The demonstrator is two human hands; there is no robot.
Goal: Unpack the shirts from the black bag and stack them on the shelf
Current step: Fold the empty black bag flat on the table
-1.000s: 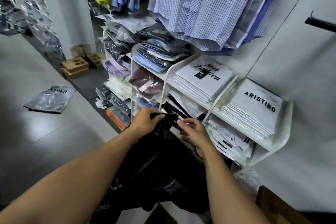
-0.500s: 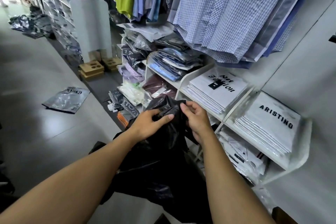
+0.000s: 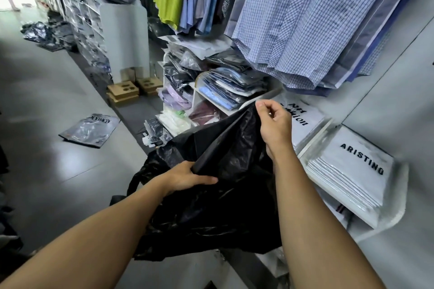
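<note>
Currently black bag point(image 3: 211, 195) at frame centre, before the shelf point(image 3: 397, 195). Right hand point(image 3: 274, 128) raised, pinching the bag's top edge; left hand point(image 3: 185, 177) lower, fingers curled gripping its rim.

left hand point(image 3: 187, 177) grips black bag point(image 3: 211, 206) rim | right hand point(image 3: 274, 124) pinches rim, raised | shelf point(image 3: 397, 209) beside
</note>
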